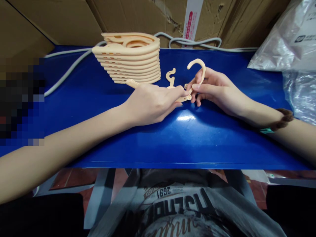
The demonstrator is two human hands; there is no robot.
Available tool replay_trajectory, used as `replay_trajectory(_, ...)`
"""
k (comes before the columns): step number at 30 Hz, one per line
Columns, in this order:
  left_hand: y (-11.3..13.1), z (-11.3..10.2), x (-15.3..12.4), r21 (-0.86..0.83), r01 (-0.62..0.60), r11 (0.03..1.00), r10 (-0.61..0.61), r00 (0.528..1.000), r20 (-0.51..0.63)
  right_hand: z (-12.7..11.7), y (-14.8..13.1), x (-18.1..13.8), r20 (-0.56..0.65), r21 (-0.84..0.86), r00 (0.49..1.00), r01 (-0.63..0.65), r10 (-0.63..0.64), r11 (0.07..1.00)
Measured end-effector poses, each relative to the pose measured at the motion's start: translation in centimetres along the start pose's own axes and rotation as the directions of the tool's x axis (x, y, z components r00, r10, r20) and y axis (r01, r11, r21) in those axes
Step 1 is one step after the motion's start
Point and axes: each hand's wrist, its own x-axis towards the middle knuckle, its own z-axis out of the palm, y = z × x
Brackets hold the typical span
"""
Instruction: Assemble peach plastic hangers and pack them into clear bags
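My left hand (150, 102) is closed around a beige plastic hanger piece (132, 83); one end sticks out behind the hand and the other shows at the fingertips. My right hand (217, 86) pinches a beige hanger hook (202, 69) between thumb and fingers, its curve pointing up. The lower end of the hook meets the hanger piece at my left fingertips; whether they are joined I cannot tell. Just behind the left hand stands a small S-shaped beige part (170, 77), its lower end hidden by the fingers. Both hands are above the blue tabletop (153, 144).
A neat stack of beige hanger pieces (130, 59) stands at the back left. Grey-white cables (74, 70) run along the back edge before cardboard (140, 16). Clear plastic bags (281, 42) lie at the right. The far left is pixelated.
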Motion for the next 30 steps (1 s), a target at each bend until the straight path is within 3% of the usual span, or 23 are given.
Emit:
replay_trajectory(10, -0.19, 0.15, -0.09, 0.066, -0.008, 0.998, 0.010, 1.000, -0.028, -0.35, 0.07, 0.05, 0.043, 0.015, 0.999, 0.012, -0.013, 1.000)
replay_trajectory(17, -0.36, 0.17, -0.03, -0.026, -0.047, 0.999, 0.046, 0.998, -0.046, -0.36, -0.13, 0.10, 0.021, -0.008, 1.000, -0.021, 0.021, 1.000)
replay_trajectory(25, 0.07, -0.19, 0.12, -0.067, 0.084, 0.994, -0.080, 0.995, 0.061, 0.17, -0.62, -0.06, 0.011, -0.038, 0.999, -0.046, 0.046, 0.998)
replay_trajectory(30, 0.05, -0.09, 0.15, -0.074, 0.094, 0.993, -0.087, 0.992, 0.088, 0.34, -0.63, -0.31, 0.006, -0.101, 0.999, -0.030, 0.031, 0.994)
